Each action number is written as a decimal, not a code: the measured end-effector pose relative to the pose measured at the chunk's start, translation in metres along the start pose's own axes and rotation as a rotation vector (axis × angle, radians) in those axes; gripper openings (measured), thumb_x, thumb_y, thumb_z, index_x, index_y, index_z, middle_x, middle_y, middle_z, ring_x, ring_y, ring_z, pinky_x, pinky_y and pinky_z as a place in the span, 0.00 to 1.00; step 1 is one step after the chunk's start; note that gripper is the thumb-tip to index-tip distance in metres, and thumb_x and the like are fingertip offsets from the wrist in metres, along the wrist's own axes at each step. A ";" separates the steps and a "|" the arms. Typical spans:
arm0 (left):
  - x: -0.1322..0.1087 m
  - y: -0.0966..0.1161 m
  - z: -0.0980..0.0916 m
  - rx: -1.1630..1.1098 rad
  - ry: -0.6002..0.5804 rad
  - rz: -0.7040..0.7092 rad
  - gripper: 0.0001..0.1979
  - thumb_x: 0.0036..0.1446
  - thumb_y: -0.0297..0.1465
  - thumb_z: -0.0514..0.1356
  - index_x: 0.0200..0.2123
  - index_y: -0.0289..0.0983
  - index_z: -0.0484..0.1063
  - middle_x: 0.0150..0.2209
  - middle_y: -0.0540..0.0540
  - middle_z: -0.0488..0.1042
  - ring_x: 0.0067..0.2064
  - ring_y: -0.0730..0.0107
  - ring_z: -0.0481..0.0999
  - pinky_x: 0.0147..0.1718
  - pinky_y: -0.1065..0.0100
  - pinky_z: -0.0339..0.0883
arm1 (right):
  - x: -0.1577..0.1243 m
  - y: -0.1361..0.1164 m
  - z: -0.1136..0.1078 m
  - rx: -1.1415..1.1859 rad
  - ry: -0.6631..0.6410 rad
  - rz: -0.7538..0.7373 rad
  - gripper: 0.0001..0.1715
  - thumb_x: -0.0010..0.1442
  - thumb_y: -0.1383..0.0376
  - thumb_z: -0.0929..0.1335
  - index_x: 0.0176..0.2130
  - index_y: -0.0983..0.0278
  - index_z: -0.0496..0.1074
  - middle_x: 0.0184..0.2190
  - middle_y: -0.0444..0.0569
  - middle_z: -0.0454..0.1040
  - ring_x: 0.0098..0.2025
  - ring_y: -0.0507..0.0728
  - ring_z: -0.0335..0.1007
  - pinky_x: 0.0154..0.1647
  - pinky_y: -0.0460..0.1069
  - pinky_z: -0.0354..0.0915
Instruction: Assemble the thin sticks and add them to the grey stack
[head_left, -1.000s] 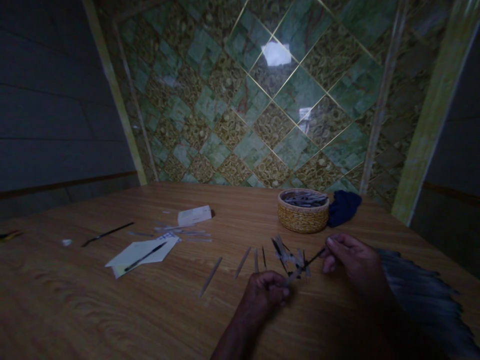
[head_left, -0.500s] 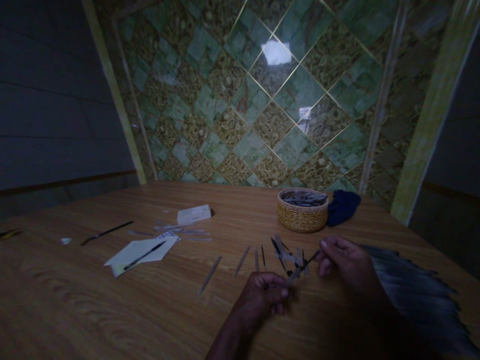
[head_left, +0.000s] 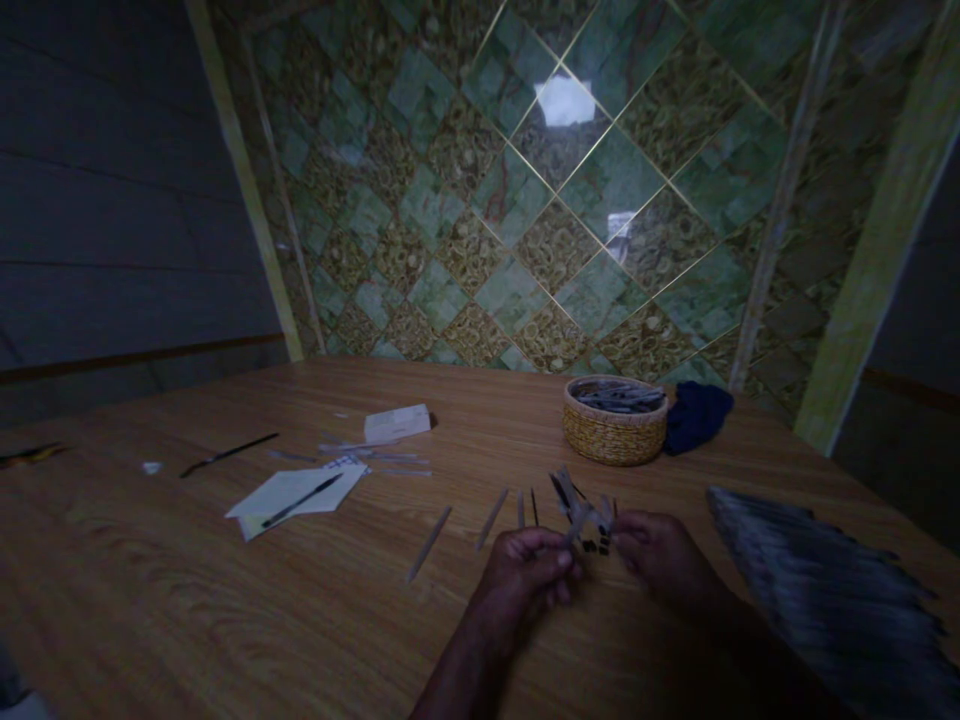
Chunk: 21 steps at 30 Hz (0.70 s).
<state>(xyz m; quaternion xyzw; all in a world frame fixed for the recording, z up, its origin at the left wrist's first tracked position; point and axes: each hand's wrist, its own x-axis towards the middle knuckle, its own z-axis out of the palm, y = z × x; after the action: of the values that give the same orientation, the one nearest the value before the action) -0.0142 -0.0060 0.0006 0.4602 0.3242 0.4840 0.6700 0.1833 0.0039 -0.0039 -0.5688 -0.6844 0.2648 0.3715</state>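
Observation:
My left hand [head_left: 531, 572] and my right hand [head_left: 654, 552] are close together low over the wooden table [head_left: 225, 620], both with fingers pinched. Between them they hold a thin pale stick [head_left: 579, 520] with a dark tip; the dim light hides what it is. Just beyond my fingers lies a small heap of similar thin sticks and dark pieces [head_left: 581, 500]. Three more pale sticks [head_left: 491, 518] lie spread out to the left of the heap.
A woven basket [head_left: 615, 438] with dark thin items stands behind the heap, a dark blue cloth [head_left: 697, 416] beside it. To the left lie white paper with a pen [head_left: 296, 496], a small white box [head_left: 397, 423] and a dark tool [head_left: 229, 454]. Grey striped fabric [head_left: 817, 590] covers the right.
My right hand has moved left and closer to my left hand, so the stick between them looks shorter. The view shifted slightly right.

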 end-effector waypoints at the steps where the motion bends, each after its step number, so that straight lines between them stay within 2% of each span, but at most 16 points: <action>1: 0.000 0.000 0.000 -0.002 0.006 -0.003 0.13 0.38 0.33 0.70 0.27 0.31 0.74 0.22 0.43 0.77 0.17 0.77 0.69 0.17 0.76 0.57 | 0.003 0.005 0.002 -0.194 -0.027 -0.028 0.13 0.58 0.64 0.60 0.29 0.63 0.71 0.22 0.45 0.73 0.23 0.52 0.69 0.22 0.44 0.57; 3: 0.000 0.001 -0.001 0.019 0.015 -0.006 0.13 0.39 0.33 0.70 0.27 0.31 0.74 0.22 0.43 0.77 0.17 0.77 0.69 0.16 0.76 0.56 | 0.010 0.011 0.006 -0.450 -0.061 -0.062 0.13 0.56 0.69 0.61 0.29 0.63 0.73 0.27 0.48 0.76 0.31 0.55 0.72 0.29 0.46 0.58; 7: 0.000 0.002 -0.002 0.052 0.016 0.006 0.13 0.40 0.35 0.69 0.27 0.31 0.74 0.22 0.43 0.77 0.16 0.77 0.68 0.15 0.76 0.54 | 0.023 0.015 0.016 -0.593 -0.119 -0.069 0.11 0.53 0.71 0.63 0.29 0.64 0.75 0.31 0.56 0.77 0.35 0.62 0.73 0.32 0.50 0.58; 13: 0.002 -0.001 -0.006 0.030 -0.012 0.008 0.13 0.42 0.35 0.68 0.27 0.31 0.74 0.22 0.44 0.76 0.16 0.78 0.67 0.16 0.76 0.54 | 0.029 0.019 0.028 -0.598 -0.164 -0.100 0.12 0.52 0.74 0.62 0.29 0.67 0.74 0.33 0.61 0.77 0.39 0.65 0.72 0.37 0.53 0.59; 16: 0.003 -0.002 -0.007 0.034 -0.017 0.005 0.13 0.42 0.35 0.68 0.26 0.31 0.74 0.21 0.44 0.76 0.16 0.79 0.67 0.16 0.76 0.54 | 0.026 0.016 0.028 -0.534 -0.143 -0.092 0.09 0.52 0.72 0.62 0.27 0.66 0.72 0.31 0.57 0.77 0.36 0.61 0.73 0.34 0.51 0.61; 18: 0.003 -0.002 -0.006 0.039 -0.012 0.006 0.13 0.41 0.36 0.68 0.25 0.31 0.74 0.21 0.44 0.76 0.16 0.79 0.66 0.15 0.76 0.53 | 0.021 0.012 0.025 -0.372 -0.130 -0.055 0.09 0.54 0.68 0.61 0.30 0.65 0.70 0.27 0.51 0.76 0.28 0.56 0.73 0.27 0.47 0.62; 21: 0.002 -0.001 -0.005 0.051 -0.018 0.001 0.13 0.41 0.36 0.69 0.25 0.31 0.74 0.21 0.44 0.76 0.16 0.79 0.66 0.15 0.76 0.53 | 0.011 0.003 0.017 0.298 -0.139 0.027 0.10 0.53 0.59 0.64 0.31 0.64 0.66 0.23 0.45 0.75 0.17 0.52 0.68 0.18 0.45 0.60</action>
<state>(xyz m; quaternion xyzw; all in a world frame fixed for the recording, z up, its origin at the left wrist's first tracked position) -0.0172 -0.0028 -0.0020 0.4816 0.3304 0.4715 0.6607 0.1701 0.0160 -0.0143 -0.4971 -0.6538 0.4069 0.3998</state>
